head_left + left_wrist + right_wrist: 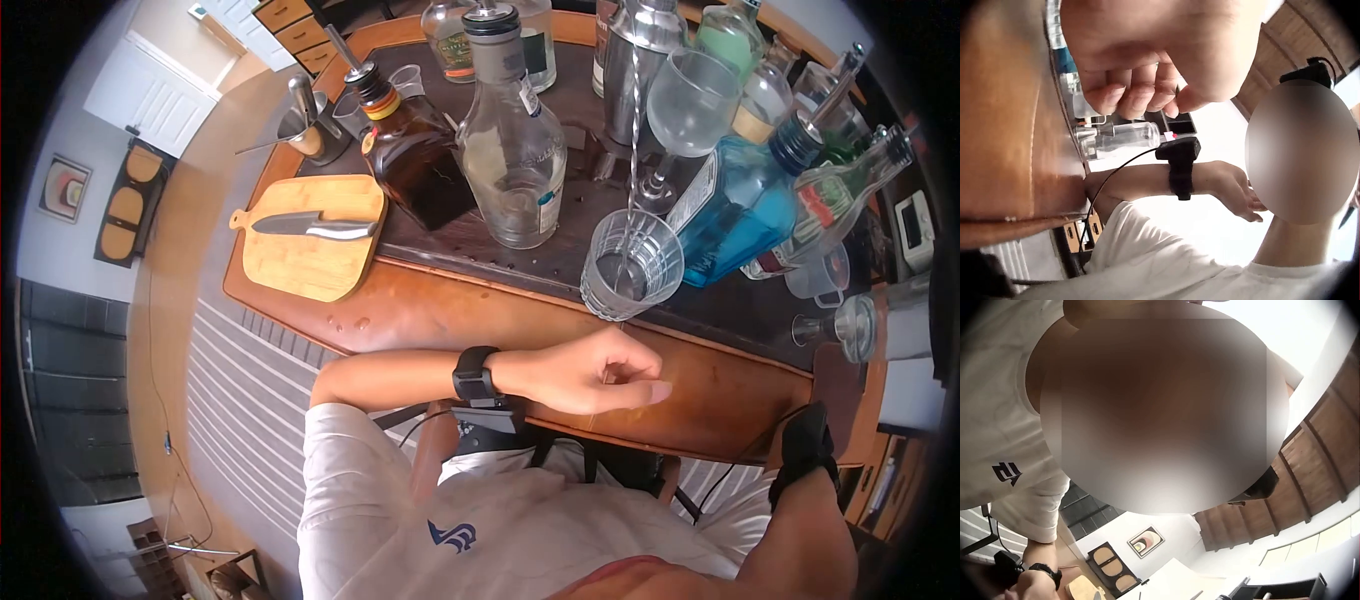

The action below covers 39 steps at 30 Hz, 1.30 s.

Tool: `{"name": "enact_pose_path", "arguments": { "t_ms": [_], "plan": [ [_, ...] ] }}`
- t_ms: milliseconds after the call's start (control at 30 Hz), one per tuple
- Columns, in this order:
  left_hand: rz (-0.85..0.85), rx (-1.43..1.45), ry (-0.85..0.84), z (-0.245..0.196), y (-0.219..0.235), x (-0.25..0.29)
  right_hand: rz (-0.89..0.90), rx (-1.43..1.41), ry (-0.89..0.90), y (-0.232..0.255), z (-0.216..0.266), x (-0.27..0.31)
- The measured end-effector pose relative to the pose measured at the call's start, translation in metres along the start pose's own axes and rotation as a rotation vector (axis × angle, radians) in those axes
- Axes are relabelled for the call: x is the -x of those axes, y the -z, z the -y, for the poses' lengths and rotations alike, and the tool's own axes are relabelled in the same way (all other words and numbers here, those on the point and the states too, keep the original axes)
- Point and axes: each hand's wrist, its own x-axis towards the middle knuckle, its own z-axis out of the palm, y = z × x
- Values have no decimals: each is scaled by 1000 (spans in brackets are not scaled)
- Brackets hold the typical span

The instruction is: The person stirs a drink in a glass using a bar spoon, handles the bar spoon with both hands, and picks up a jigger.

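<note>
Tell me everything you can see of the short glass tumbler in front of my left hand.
The tumbler is clear, looks like glass, and has a patterned wall and a round open rim. It stands upright near the front edge of the dark tabletop, just beyond your left hand. A twisted, metallic-looking rod stands inside it. The blue bottle is close on its right; I can't tell whether they touch. I can't make out any liquid in it.

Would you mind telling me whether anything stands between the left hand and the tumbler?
Nothing visible does: the left hand is just short of the tumbler, on the person's side; the stirrer stands inside it and the blue bottle is to its right.
</note>
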Motion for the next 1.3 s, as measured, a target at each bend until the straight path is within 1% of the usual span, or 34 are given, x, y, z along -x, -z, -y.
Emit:
{"name": "enact_pose_path", "arguments": {
  "t_ms": [67,100,167,200,267,300,333,400,433,467,533,567,700,867,967,1300],
  "plan": [
    [-77,-163,-223,-9,2,2,180,521,49,8,3,-2],
    [-75,-163,-221,-14,2,4,181,524,48,10,4,-2],
    [-202,-96,-241,-23,4,10,231,489,-31,9,4,-2],
    [-204,-100,-237,-26,7,13,226,491,-34,17,9,-2],
    [-272,-303,-448,-32,14,18,375,228,-137,38,22,-3],
    [-272,-339,-574,-32,20,19,370,230,-138,42,21,6],
    [-275,-343,-571,-35,23,16,355,227,-133,41,21,8],
    [-492,-635,-834,-43,27,8,323,218,-124,37,22,11],
    [-479,-805,-720,-50,34,13,308,215,-120,36,22,12],
    [-480,-808,-714,-52,36,12,294,213,-117,34,22,13],
    [-647,-916,-553,-51,36,7,275,206,-109,32,22,12],
    [-604,-897,-441,-50,39,9,266,203,-102,31,22,12],
    [-600,-895,-380,-44,38,5,224,189,-76,26,20,12],
    [-580,-883,-252,-43,42,4,167,178,-47,18,17,10],
    [-560,-840,-220,-42,46,3,128,176,-32,12,15,7],
    [-496,-762,-238,-42,51,1,23,133,36,-4,3,1]
  ]
}}
